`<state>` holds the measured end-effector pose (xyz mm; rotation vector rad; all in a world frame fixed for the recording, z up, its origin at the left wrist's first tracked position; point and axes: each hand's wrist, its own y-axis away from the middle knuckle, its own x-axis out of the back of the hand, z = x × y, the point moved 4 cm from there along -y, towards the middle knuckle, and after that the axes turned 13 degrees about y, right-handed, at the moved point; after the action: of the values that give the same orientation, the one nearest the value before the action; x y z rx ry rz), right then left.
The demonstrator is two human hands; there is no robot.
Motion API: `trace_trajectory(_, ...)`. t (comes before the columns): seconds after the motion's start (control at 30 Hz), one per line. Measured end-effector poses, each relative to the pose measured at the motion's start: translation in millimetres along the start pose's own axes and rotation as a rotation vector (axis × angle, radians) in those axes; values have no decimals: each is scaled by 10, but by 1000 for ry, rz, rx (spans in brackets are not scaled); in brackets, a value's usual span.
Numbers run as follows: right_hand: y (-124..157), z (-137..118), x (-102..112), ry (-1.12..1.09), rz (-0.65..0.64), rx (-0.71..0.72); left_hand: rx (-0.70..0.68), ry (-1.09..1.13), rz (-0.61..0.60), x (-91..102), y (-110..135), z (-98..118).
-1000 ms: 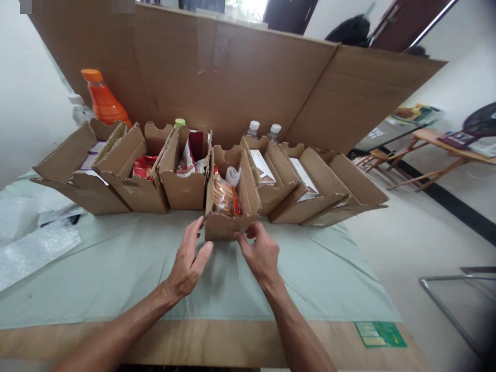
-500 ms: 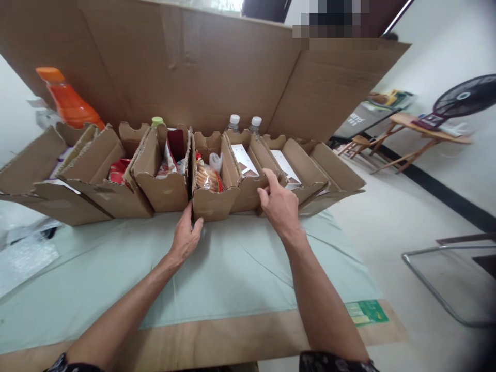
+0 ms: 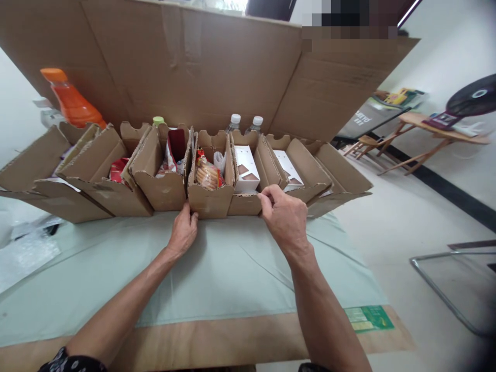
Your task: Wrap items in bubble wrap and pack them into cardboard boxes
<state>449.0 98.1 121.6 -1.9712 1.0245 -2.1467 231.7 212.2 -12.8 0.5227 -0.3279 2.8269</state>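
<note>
A row of cardboard bins stands on a pale green cloth (image 3: 232,268). My left hand (image 3: 184,231) is at the lower left corner of the middle bin (image 3: 207,203), its thumb near the front and fingertips partly hidden in the gap. That bin holds a clear bag of long biscuits (image 3: 208,174) and a small translucent bag. My right hand (image 3: 285,217) is closed, thumb and finger pinching at the front lip of the neighbouring bin (image 3: 244,205), where a white box (image 3: 246,168) stands tilted. Another white box (image 3: 289,168) sits one bin further right.
Behind the bins rises a tall cardboard panel (image 3: 232,67). An orange bottle (image 3: 75,103) and two white-capped bottles (image 3: 235,122) stand in front of it. Bubble wrap (image 3: 27,256) lies at left. To the right are a fan (image 3: 475,98) on a wooden stand and a metal chair frame (image 3: 434,289).
The middle bin has shifted slightly left against its neighbour. My right hand has come lower, from above the bins to the front lip, its fingers now drawn in.
</note>
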Motion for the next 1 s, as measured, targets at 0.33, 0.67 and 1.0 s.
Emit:
trace_trajectory(0.33,46,87,3,-136,-29,-26,18,-83,-17,-44,-75,86)
trace_trajectory(0.67,494,-497,688,-463,54,487,-69,32,-143,354,806,-13)
trace_trajectory(1.0,-617,-2159,135,89,-20,649,-211,927,-474,1511,1312,1521)
